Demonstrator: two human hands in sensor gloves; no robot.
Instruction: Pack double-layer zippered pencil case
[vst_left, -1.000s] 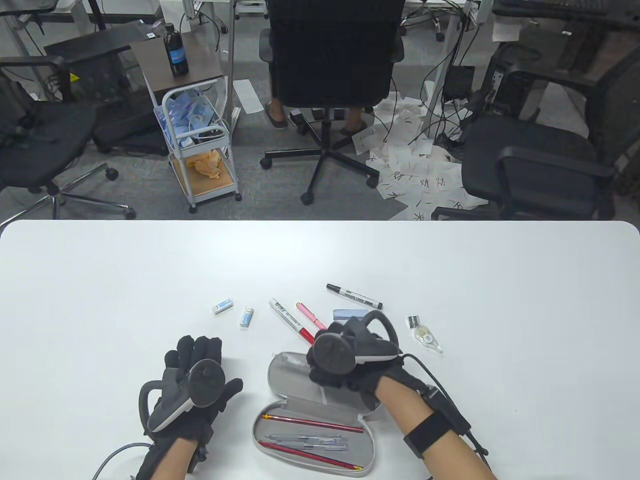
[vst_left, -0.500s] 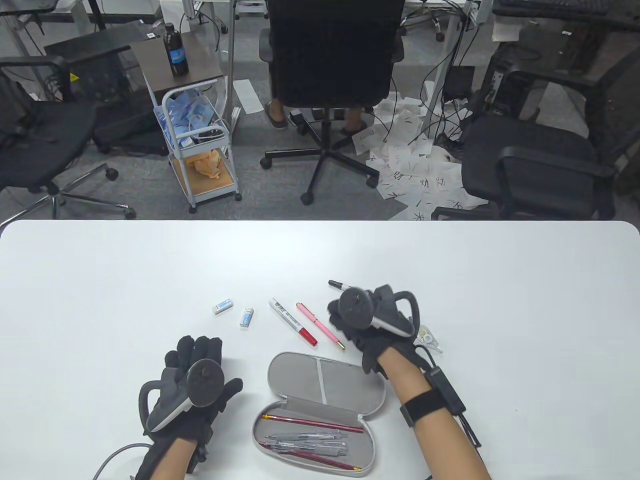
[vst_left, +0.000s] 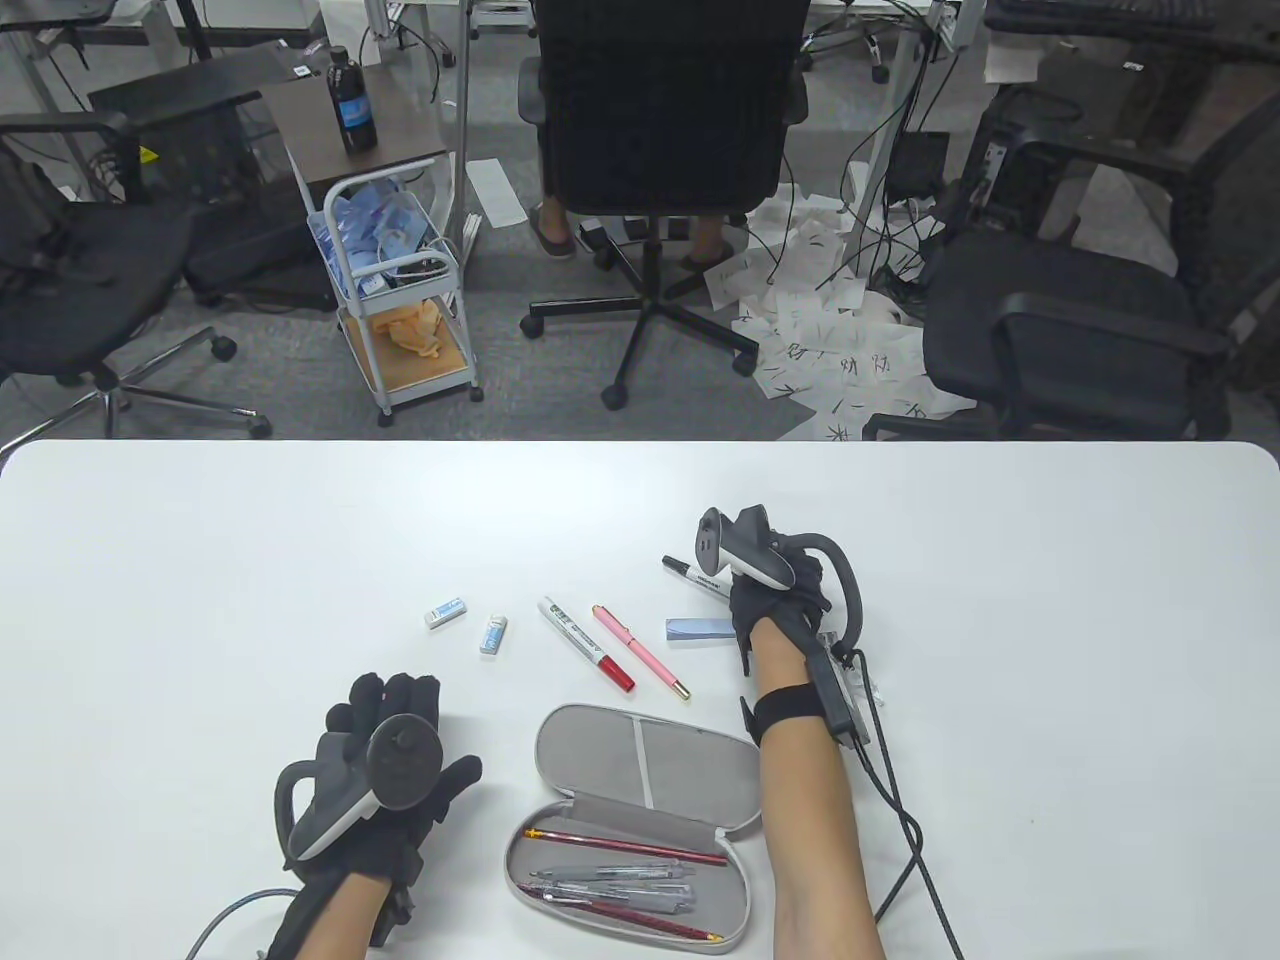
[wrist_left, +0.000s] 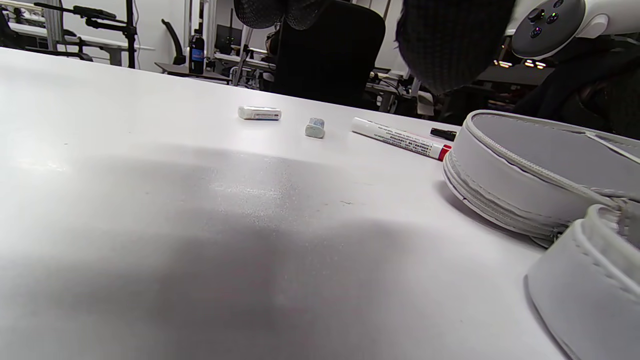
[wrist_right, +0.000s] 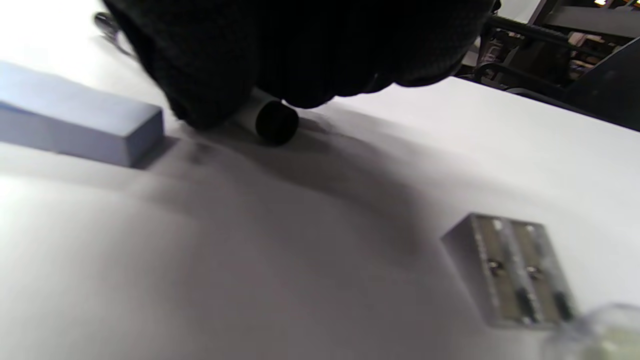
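The grey zippered pencil case (vst_left: 650, 752) lies open at the front, its lower tray (vst_left: 728, 885) holding red pencils and clear pens. My right hand (vst_left: 765, 598) reaches past the case, and its fingers curl around the black marker (vst_left: 690, 575). In the right wrist view the gloved fingers (wrist_right: 215, 85) wrap the marker, whose black end (wrist_right: 275, 122) is at the table surface. My left hand (vst_left: 400, 740) rests flat and empty on the table left of the case. A red-capped marker (vst_left: 585, 643), a pink pen (vst_left: 640, 652) and a blue eraser box (vst_left: 700, 630) lie behind the case.
Two small erasers (vst_left: 445, 611) (vst_left: 493, 633) lie left of the markers. A metal sharpener (wrist_right: 520, 272) and a correction tape (wrist_right: 600, 335) sit by my right wrist. The case lid (wrist_left: 540, 170) rises at the right of the left wrist view. Office chairs stand beyond the table's far edge.
My right hand left the case lid, moved back and to the right, and closed over the black marker. The left hand has stayed put.
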